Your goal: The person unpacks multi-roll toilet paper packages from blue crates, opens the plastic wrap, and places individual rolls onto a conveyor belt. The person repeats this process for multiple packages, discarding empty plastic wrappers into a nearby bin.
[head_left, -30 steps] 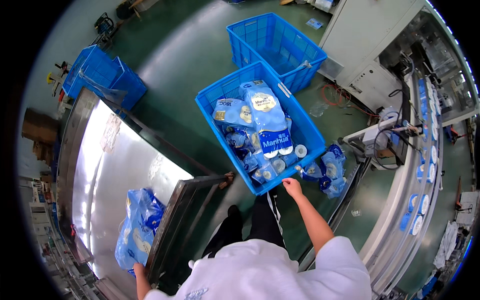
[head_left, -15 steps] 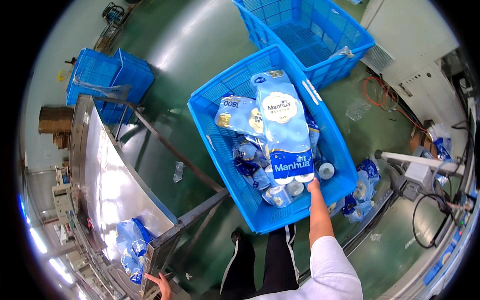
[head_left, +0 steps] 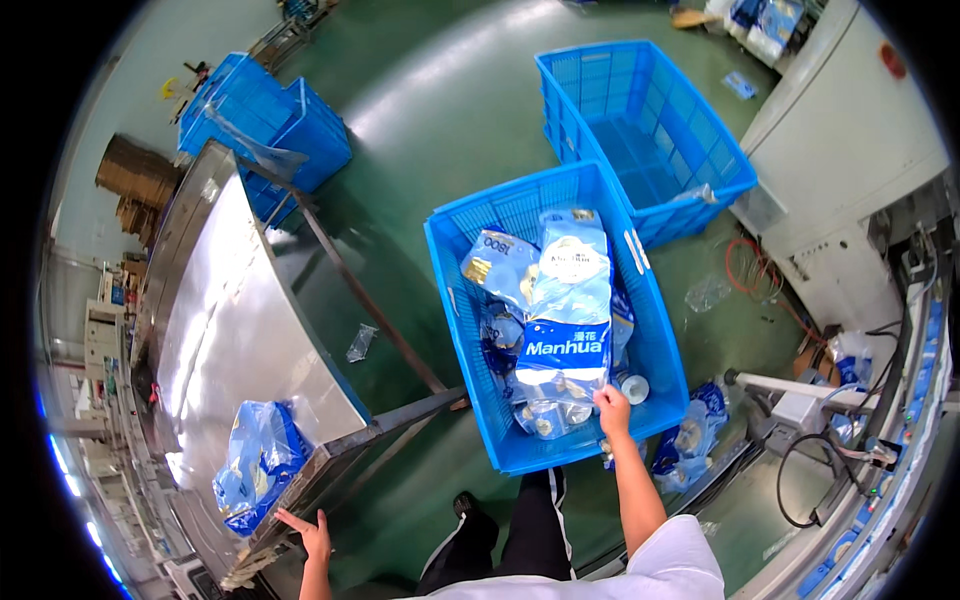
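My right hand (head_left: 612, 409) reaches into a blue plastic crate (head_left: 461, 290) on the green floor and grips the near end of a long blue-and-white pack of bottles (head_left: 566, 310) lying on top of other packs. My left hand (head_left: 309, 532) is spread open at the near edge of a steel table (head_left: 230, 330), holding nothing. A blue shrink-wrapped pack (head_left: 258, 463) lies on that table just left of the hand.
A second, nearly empty blue crate (head_left: 650, 130) stands behind the filled one. More blue crates (head_left: 265, 125) sit at the far left past the table. Loose blue packs (head_left: 690, 440) lie on the floor by a machine frame (head_left: 800, 400) on the right.
The view has swung so the filled crate sits lower right. My left hand has come off the pack on the table and opened. My right hand stays at the crate's near end.
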`<act>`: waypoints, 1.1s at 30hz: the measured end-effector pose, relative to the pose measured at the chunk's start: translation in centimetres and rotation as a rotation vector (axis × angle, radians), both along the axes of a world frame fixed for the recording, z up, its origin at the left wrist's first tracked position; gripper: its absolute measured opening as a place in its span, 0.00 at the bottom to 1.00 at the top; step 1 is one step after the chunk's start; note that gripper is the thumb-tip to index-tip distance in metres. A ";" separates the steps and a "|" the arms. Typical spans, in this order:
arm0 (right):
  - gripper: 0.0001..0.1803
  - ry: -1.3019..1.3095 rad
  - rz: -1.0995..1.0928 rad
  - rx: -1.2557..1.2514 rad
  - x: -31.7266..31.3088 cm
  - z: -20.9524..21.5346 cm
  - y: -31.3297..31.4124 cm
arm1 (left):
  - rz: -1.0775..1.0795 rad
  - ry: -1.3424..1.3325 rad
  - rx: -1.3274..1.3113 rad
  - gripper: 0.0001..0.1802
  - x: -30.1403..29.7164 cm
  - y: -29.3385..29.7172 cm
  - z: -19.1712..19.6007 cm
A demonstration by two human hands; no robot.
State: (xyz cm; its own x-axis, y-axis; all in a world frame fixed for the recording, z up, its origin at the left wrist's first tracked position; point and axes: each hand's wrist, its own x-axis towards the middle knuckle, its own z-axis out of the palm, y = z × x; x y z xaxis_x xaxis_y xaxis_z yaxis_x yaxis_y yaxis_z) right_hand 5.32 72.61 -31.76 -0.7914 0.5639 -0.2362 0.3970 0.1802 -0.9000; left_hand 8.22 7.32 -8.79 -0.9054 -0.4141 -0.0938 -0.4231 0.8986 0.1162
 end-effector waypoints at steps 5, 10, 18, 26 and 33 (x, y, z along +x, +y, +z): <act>0.06 0.264 -0.128 -0.485 -6.6 16.4 -1.9 | -0.068 0.113 0.106 0.54 0.8 0.8 1.7; 0.15 0.579 -0.018 -0.399 -16.1 34.1 -8.1 | -0.012 0.129 0.419 0.53 -0.3 2.5 6.8; 0.10 0.645 0.498 -0.331 -20.3 59.1 -27.3 | -0.263 0.409 0.254 0.27 0.2 -5.0 8.3; 0.12 0.176 1.265 -0.040 -20.5 60.9 -62.3 | -0.901 0.539 0.859 0.20 0.9 -12.7 17.2; 0.18 -0.010 1.558 0.052 -23.6 49.2 -87.7 | -0.856 0.626 0.914 0.21 3.1 -18.2 18.5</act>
State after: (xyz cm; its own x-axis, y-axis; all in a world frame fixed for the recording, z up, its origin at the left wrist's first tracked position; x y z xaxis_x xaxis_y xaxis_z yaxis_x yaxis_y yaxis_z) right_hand -18.24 -15.04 17.40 -0.5806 -0.7743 -0.2519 -0.1987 0.4347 -0.8784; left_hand 11.28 -10.84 9.66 -0.8345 0.2687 0.4811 0.5500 0.3531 0.7568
